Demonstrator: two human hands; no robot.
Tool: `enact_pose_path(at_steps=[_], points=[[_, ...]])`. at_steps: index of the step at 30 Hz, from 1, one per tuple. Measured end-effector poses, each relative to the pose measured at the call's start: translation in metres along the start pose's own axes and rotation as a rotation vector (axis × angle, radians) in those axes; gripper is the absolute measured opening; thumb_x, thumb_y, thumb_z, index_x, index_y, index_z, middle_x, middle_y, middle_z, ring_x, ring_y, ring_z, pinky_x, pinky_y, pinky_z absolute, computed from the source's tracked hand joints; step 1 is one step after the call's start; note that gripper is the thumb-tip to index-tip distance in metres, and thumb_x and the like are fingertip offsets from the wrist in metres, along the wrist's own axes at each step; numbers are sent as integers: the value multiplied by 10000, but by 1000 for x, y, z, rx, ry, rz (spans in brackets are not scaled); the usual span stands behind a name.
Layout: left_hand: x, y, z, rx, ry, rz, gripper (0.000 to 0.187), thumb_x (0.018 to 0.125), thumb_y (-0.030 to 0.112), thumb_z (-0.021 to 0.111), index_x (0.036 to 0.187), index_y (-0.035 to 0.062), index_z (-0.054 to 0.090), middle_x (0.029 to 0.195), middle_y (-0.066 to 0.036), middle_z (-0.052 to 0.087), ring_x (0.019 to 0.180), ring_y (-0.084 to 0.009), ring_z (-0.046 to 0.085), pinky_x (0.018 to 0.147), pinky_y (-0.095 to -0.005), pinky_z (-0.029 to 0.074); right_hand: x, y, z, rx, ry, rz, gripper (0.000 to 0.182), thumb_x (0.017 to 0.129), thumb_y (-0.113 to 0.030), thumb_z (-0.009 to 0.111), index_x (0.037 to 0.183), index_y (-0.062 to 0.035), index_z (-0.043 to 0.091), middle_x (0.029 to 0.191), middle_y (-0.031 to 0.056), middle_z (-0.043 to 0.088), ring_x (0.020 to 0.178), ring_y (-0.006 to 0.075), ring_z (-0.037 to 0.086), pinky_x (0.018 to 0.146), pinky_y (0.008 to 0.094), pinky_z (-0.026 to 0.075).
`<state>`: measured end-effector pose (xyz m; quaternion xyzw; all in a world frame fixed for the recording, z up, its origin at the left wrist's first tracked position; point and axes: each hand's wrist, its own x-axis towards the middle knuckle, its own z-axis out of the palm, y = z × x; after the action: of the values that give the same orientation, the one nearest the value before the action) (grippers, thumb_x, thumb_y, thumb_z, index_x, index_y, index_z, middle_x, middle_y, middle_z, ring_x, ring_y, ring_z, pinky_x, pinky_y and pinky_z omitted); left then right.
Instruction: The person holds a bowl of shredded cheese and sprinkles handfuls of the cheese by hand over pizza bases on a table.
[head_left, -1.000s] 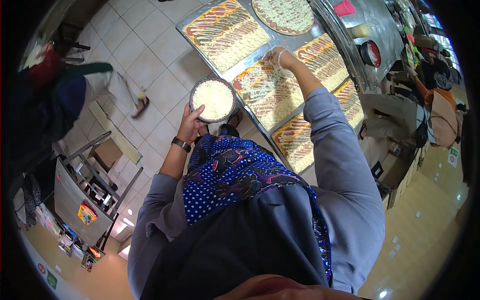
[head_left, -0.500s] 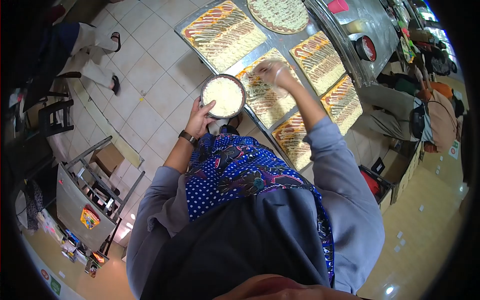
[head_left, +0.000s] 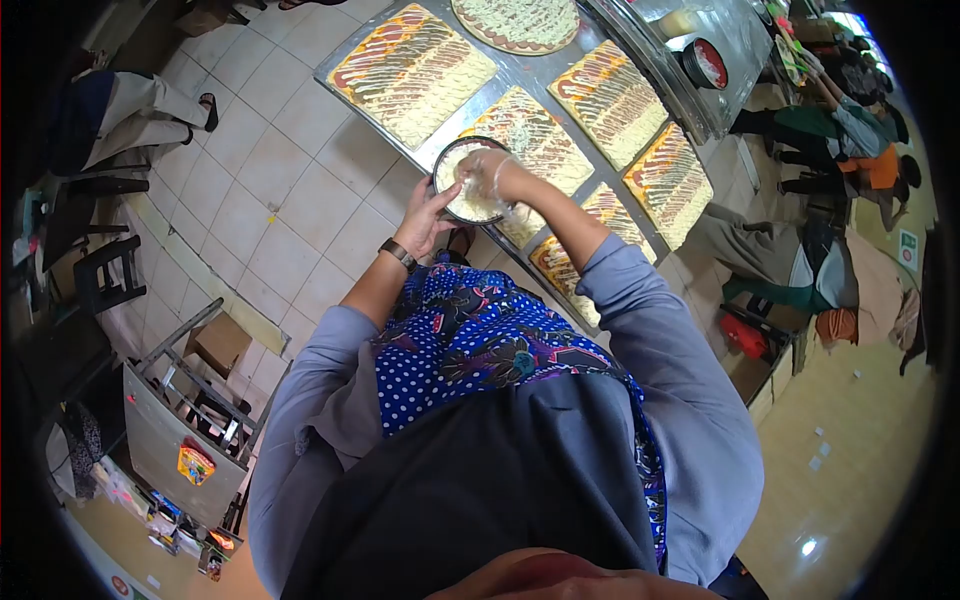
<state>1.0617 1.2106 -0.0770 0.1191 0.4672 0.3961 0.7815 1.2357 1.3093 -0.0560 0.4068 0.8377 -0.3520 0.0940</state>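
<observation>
My left hand [head_left: 426,218] grips the near-left rim of a dark round bowl [head_left: 440,193], with the thumb over its edge. Pale shredded topping [head_left: 455,160] fills the bowl. My right hand [head_left: 490,178] reaches into the bowl, fingers bunched in the shreds; a loose clear plastic covering shows around it. Just beyond the bowl lies a rectangular pizza [head_left: 535,145], partly hidden by my right forearm. Several other rectangular pizzas [head_left: 410,75] with striped sauce and pale topping rest on the metal table [head_left: 350,50]. A round pizza [head_left: 520,22] lies at its far side.
Another metal counter with a dark bowl of red and white contents [head_left: 704,63] stands at the upper right. People stand at the right [head_left: 800,260] and upper left [head_left: 125,115]. A low metal table [head_left: 165,440] and black chairs [head_left: 108,275] are at the left.
My right hand has moved from over the middle pizza down into the bowl. The bowl and my left hand have shifted slightly right in view. The view itself has shifted.
</observation>
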Motion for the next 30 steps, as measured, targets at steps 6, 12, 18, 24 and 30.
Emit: enact_pose_path(at_steps=[6, 12, 18, 24, 30], points=[[6, 10, -2, 70, 8, 32, 873, 829, 283, 738, 1439, 25, 170, 1343, -178, 452, 1200, -270, 514, 873, -500, 491, -40, 42, -42, 606, 80, 63, 287, 730, -222, 764, 977, -84, 715, 972, 108, 701, 802, 219, 643, 752, 313, 507], [-8, 12, -31, -26, 38, 102, 763, 863, 224, 695, 1419, 24, 212, 1318, -187, 466, 1187, -284, 532, 896, -493, 529, -39, 166, -20, 392, 144, 121, 207, 818, -175, 675, 970, -38, 702, 877, 143, 701, 707, 203, 635, 648, 314, 498], [-29, 12, -55, -99, 68, 155, 629, 895, 194, 653, 1389, 47, 293, 1288, -168, 511, 1155, -280, 566, 894, -486, 532, 7, 179, -44, -194, 215, 149, 167, 835, -131, 607, 951, -78, 714, 863, 124, 700, 715, 225, 632, 677, 307, 503], [-47, 15, -66, -139, 102, 170, 551, 914, 174, 621, 1364, 57, 325, 1296, -157, 509, 1148, -278, 575, 871, -456, 553, 15, 180, -57, -132, 271, 284, 137, 828, -163, 613, 870, -63, 698, 833, 146, 679, 712, 263, 625, 647, 365, 486], [-60, 10, -77, -99, 119, 146, 552, 949, 191, 563, 1414, 62, 295, 1366, -149, 467, 1207, -275, 539, 940, -457, 521, -15, 227, -25, -543, 60, 344, 163, 824, -188, 645, 822, -30, 688, 746, 165, 662, 667, 280, 618, 629, 380, 486]])
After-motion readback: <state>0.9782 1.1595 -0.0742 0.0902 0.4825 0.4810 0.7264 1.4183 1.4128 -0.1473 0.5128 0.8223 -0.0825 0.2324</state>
